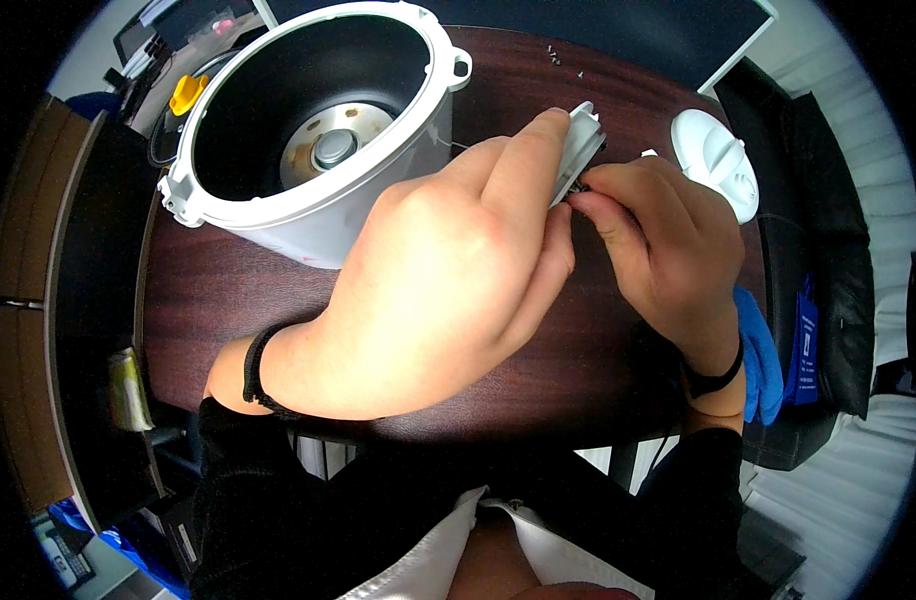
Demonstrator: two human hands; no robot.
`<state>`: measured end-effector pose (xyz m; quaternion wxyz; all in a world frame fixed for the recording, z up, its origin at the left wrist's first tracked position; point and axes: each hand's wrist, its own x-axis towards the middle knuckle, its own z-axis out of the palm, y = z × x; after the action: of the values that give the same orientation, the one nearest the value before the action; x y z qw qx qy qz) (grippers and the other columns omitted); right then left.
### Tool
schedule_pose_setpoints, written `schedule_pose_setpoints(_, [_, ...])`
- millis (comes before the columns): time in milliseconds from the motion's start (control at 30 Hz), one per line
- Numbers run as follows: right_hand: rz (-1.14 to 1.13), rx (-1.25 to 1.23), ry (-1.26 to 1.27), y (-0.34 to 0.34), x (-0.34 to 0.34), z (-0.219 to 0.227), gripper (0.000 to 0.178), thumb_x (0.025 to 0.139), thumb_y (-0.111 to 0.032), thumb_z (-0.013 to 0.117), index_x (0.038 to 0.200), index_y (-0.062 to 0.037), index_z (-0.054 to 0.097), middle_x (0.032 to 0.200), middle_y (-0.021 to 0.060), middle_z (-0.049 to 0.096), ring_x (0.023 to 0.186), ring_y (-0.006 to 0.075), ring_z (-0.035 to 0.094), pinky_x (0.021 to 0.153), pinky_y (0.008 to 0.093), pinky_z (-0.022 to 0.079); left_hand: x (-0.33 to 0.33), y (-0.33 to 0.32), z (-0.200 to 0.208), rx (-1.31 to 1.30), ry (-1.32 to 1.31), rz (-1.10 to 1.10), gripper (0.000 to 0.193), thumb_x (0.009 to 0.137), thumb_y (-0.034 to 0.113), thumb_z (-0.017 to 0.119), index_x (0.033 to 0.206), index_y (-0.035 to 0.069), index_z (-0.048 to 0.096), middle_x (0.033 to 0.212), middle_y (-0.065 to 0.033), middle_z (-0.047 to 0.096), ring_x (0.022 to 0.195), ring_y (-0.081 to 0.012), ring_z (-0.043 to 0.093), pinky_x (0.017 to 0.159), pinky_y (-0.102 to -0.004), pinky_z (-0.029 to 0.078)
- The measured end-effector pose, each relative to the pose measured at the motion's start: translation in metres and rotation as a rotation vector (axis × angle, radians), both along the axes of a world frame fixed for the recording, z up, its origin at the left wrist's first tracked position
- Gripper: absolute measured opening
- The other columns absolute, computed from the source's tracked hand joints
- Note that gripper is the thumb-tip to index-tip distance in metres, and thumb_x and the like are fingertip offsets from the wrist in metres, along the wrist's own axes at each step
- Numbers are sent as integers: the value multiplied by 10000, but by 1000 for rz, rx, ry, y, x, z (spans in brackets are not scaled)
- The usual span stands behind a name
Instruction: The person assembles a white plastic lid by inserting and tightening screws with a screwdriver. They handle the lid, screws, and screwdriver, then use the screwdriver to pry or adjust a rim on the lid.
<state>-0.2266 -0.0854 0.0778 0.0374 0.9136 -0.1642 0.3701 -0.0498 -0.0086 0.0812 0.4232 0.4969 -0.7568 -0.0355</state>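
My left hand (pixel 443 265) is wrapped round a small white plastic part (pixel 580 145), holding it tilted above the table. Against the near edge of that part, the thumb and forefinger of my right hand (pixel 668 235) are pinched together. Something small and dark shows at those fingertips, too little of it to name. Behind my left hand stands a white rice cooker body (pixel 423 140), open at the top. Inside its dark wall lies a round metal heating plate (pixel 296 155) with a grey centre button.
The dark wooden table (pixel 228 290) carries several small screws (pixel 554 57) at the far side. A round white plastic cover (pixel 713 160) lies at the right edge. A blue cloth or glove (pixel 763 365) is beside my right wrist. A yellow object (pixel 188 94) sits left of the cooker.
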Motion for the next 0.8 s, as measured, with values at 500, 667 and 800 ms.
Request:
schedule_pose_setpoints(500, [-93, 1, -45, 8, 3, -6, 147, 829, -155, 685, 883, -68, 579, 720, 78, 609, 607, 266, 631, 502, 363, 467, -3, 2, -1, -31, -52, 18, 478, 783, 14, 648, 1250, -17, 550, 903, -220, 645, 739, -347, 656, 659, -374, 515])
schedule_pose_setpoints(667, [-158, 190, -93, 15, 7, -6, 102, 863, -151, 659, 870, -69, 599, 661, 116, 613, 582, 298, 634, 495, 382, 473, -4, 2, -2, -40, -61, 23, 475, 784, 16, 648, 1247, -25, 548, 905, -224, 642, 737, -353, 657, 653, -375, 520])
schedule_pose_setpoints(800, [-159, 308, -120, 15, 7, -4, 101, 875, -159, 653, 872, -71, 605, 629, 125, 606, 566, 314, 628, 496, 382, 475, -3, 2, -2, -36, -59, 25, 472, 790, 25, 646, 1248, -27, 545, 908, -228, 641, 756, -358, 657, 666, -380, 520])
